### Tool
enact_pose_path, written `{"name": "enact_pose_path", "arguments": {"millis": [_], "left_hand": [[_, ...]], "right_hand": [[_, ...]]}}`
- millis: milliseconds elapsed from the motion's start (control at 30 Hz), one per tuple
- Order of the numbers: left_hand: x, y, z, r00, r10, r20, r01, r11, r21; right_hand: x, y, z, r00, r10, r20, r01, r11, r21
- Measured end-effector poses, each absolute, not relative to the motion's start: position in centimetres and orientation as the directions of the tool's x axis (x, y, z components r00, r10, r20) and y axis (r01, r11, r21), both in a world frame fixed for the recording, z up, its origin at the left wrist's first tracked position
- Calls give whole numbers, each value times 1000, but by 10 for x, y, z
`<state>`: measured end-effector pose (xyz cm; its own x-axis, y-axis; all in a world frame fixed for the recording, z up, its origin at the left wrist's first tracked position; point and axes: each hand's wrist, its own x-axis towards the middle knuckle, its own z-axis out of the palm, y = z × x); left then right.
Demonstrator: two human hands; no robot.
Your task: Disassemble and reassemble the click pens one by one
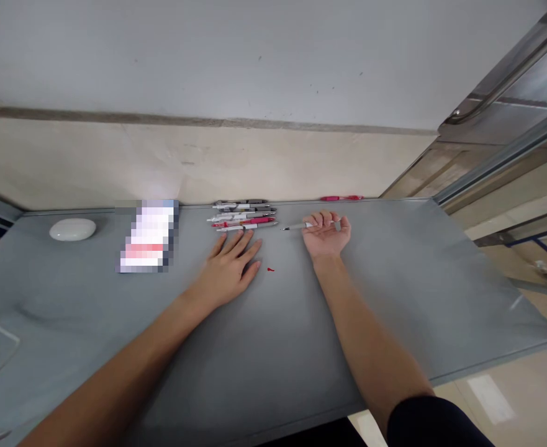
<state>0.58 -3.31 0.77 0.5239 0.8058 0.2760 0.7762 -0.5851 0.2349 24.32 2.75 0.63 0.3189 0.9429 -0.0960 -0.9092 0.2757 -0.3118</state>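
Your right hand (326, 234) rests palm up on the grey table (394, 292), fingers curled loosely around a slim pen (296, 227) whose pointed end sticks out to the left, toward a row of pens. Your left hand (231, 267) lies flat and open, palm down, holding nothing, its fingertips just short of that row of pens (243, 216), which lie side by side near the table's far edge against the wall.

The pen in your right hand looks light, stiff and smooth, likely plastic, so it could roll or slip from a loose curl of fingers. The middle of the barrel is the steadiest place to pinch it, between thumb and first two fingers. The picture is blurred there, so it is hard to tell how firmly your fingers close on it.

A small red piece (270, 269), perhaps a cap, lies on the table between your hands. A pink pen (341, 198) lies apart at the far edge. Farther left are a blurred packet (147, 239) and a white oval case (72, 229).
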Motion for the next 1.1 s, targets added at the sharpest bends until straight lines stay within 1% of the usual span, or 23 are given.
{"name": "enact_pose_path", "arguments": {"millis": [167,300,367,533,600,733,867,1000,1100], "left_hand": [[7,-33,8,522,810,269,770,-583,259],[6,-33,7,521,807,277,767,-585,262],[6,-33,7,519,807,282,765,-586,268],[5,-33,6,524,806,277,767,-587,259],[5,-33,7,526,805,273,768,-588,253],[6,-33,8,536,803,260,788,-586,187],[6,-34,7,544,799,256,802,-585,120],[6,-34,7,557,789,261,801,-593,83],[6,-33,7,557,786,267,801,-593,77]], "right_hand": [[242,27,8,331,936,-119,-898,274,-345],[241,26,9,318,941,-111,-899,262,-352],[241,26,9,311,945,-105,-907,261,-331],[241,27,9,263,959,-103,-945,235,-226],[242,28,8,267,957,-115,-946,237,-223],[243,29,7,281,949,-139,-938,241,-250],[244,29,5,251,959,-131,-954,223,-200],[245,29,4,230,967,-113,-966,213,-147],[245,28,5,225,967,-122,-969,209,-130]]}}
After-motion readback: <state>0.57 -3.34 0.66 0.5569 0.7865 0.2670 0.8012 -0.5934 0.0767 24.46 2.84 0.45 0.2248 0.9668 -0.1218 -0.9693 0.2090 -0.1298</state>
